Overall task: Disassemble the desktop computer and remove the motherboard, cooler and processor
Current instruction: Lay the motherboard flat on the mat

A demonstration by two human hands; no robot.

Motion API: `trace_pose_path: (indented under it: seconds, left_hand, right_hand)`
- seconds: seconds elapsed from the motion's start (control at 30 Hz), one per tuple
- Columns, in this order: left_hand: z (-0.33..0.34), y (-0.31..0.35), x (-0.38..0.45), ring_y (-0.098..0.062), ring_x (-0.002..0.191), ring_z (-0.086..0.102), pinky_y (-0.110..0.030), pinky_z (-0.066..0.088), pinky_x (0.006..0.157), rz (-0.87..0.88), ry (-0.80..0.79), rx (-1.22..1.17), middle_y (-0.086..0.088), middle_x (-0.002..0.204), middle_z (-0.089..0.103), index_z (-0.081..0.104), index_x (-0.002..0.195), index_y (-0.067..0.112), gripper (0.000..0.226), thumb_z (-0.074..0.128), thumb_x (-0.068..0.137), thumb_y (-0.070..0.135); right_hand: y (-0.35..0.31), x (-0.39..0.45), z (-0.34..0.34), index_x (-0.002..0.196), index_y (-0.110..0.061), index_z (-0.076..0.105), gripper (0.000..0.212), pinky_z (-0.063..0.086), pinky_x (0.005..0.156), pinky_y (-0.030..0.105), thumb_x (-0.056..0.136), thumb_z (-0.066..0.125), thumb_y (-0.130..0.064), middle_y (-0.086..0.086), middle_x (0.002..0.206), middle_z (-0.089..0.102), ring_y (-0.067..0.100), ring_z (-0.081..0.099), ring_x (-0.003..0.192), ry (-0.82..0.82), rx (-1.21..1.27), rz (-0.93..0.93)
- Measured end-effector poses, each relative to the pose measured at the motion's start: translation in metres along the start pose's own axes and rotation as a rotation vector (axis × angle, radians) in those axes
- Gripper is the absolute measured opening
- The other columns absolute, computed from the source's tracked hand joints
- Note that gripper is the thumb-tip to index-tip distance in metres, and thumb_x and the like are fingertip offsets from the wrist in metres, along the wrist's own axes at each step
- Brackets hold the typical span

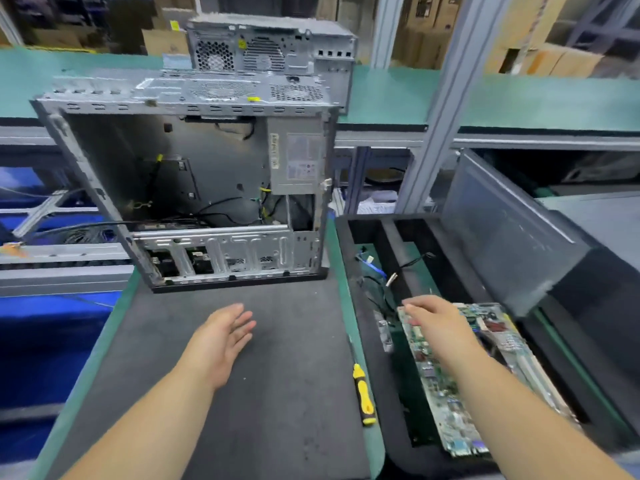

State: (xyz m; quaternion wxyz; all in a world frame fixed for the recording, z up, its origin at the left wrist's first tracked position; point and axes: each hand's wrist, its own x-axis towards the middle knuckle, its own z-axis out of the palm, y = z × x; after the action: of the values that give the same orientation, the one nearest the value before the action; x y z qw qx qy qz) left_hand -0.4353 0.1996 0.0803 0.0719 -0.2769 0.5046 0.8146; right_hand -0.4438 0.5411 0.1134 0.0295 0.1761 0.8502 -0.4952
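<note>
An open grey desktop case [194, 188] stands on the dark mat [221, 393], its inside showing loose black cables and a power supply [298, 164] at the upper right. A green motherboard [446, 393] lies in the black tray [367, 341] on the right. My right hand [440, 323] hovers over the board's top end with straight fingers, holding nothing. My left hand [221, 336] floats open above the mat, in front of the case, palm turned right.
A yellow-and-black screwdriver [363, 393] lies on the mat's right edge. A grey side panel [512, 230] leans in the tray at right. Loose cables [384, 278] lie at the tray's far end. A second case [270, 46] stands behind the first.
</note>
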Motion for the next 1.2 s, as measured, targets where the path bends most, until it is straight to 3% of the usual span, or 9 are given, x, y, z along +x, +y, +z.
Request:
trace_pose_path:
  seconds: [0.13, 0.27, 0.4, 0.57, 0.8, 0.97, 1.07, 1.13, 1.2]
  left_hand:
    - [0.062, -0.032, -0.02, -0.022, 0.098, 0.061, -0.032, 0.045, 0.088, -0.014, -0.06, 0.116, -0.012, 0.116, 0.061, 0.057, 0.116, 0.01, 0.022, 0.054, 0.096, 0.017]
    - [0.122, -0.07, -0.039, -0.022, 0.09, 0.064, -0.029, 0.049, 0.079, -0.027, -0.156, 0.234, -0.012, 0.107, 0.064, 0.057, 0.115, 0.008, 0.019, 0.052, 0.096, 0.008]
    - [0.173, -0.102, -0.053, -0.025, 0.101, 0.066, -0.033, 0.051, 0.086, -0.085, -0.203, 0.238, -0.014, 0.112, 0.064, 0.051, 0.121, 0.008, 0.028, 0.057, 0.094, 0.01]
    - [0.219, -0.136, -0.057, -0.028, 0.12, 0.053, -0.04, 0.04, 0.108, -0.223, -0.22, 0.353, -0.011, 0.131, 0.052, 0.041, 0.136, 0.017, 0.055, 0.067, 0.089, 0.025]
    - [0.248, -0.156, -0.058, -0.028, 0.125, 0.047, -0.044, 0.037, 0.108, -0.307, -0.145, 0.483, -0.009, 0.139, 0.045, 0.046, 0.136, 0.015, 0.065, 0.074, 0.08, 0.034]
    - [0.255, -0.161, -0.055, -0.03, 0.129, 0.042, -0.046, 0.035, 0.109, -0.305, -0.085, 0.481, -0.01, 0.145, 0.039, 0.043, 0.139, 0.015, 0.07, 0.075, 0.079, 0.035]
    - [0.259, -0.158, -0.058, -0.029, 0.122, 0.045, -0.04, 0.046, 0.088, -0.319, -0.064, 0.48, -0.01, 0.143, 0.04, 0.047, 0.133, 0.016, 0.065, 0.076, 0.078, 0.035]
    - [0.261, -0.154, -0.06, -0.027, 0.112, 0.051, -0.035, 0.045, 0.066, -0.339, -0.06, 0.47, -0.013, 0.142, 0.042, 0.048, 0.13, 0.016, 0.06, 0.075, 0.079, 0.035]
    - [0.262, -0.151, -0.059, -0.028, 0.114, 0.051, -0.035, 0.043, 0.061, -0.363, -0.061, 0.469, -0.016, 0.146, 0.039, 0.046, 0.133, 0.014, 0.063, 0.073, 0.08, 0.035]
  right_hand:
    - [0.025, 0.005, -0.038, 0.091, -0.027, 0.071, 0.01, 0.044, 0.076, 0.024, 0.09, 0.063, -0.021, -0.014, 0.091, 0.069, 0.002, 0.063, 0.085, 0.062, -0.023, -0.066]
    - [0.055, 0.007, -0.084, 0.088, -0.025, 0.07, 0.014, 0.044, 0.054, 0.014, 0.09, 0.062, -0.015, -0.005, 0.088, 0.07, -0.004, 0.061, 0.063, 0.147, -0.007, -0.094]
    - [0.091, 0.018, -0.127, 0.102, -0.022, 0.07, 0.017, 0.045, 0.067, 0.025, 0.089, 0.061, -0.027, -0.004, 0.099, 0.067, 0.014, 0.061, 0.086, 0.166, -0.199, -0.013]
    - [0.122, 0.035, -0.148, 0.139, -0.011, 0.045, 0.06, 0.041, 0.09, 0.038, 0.092, 0.051, -0.048, 0.016, 0.137, 0.044, 0.036, 0.048, 0.121, 0.025, -0.449, 0.255]
    - [0.132, 0.047, -0.154, 0.14, -0.009, 0.038, 0.066, 0.037, 0.087, 0.04, 0.092, 0.042, -0.055, 0.014, 0.14, 0.04, 0.033, 0.038, 0.126, -0.116, -0.615, 0.369]
    - [0.13, 0.05, -0.16, 0.132, -0.006, 0.045, 0.052, 0.047, 0.089, 0.036, 0.094, 0.043, -0.042, 0.013, 0.129, 0.049, 0.029, 0.05, 0.117, -0.167, -0.52, 0.402]
    - [0.129, 0.051, -0.162, 0.126, -0.004, 0.05, 0.041, 0.047, 0.086, 0.034, 0.095, 0.042, -0.03, 0.014, 0.116, 0.053, 0.03, 0.052, 0.109, -0.196, -0.491, 0.372]
    - [0.124, 0.051, -0.163, 0.122, -0.004, 0.058, 0.042, 0.047, 0.085, 0.032, 0.093, 0.049, -0.033, 0.015, 0.119, 0.06, 0.031, 0.057, 0.111, -0.16, -0.388, 0.389]
    - [0.12, 0.052, -0.163, 0.126, -0.001, 0.057, 0.045, 0.046, 0.094, 0.034, 0.095, 0.048, -0.033, 0.016, 0.13, 0.059, 0.03, 0.056, 0.12, -0.174, -0.377, 0.4]
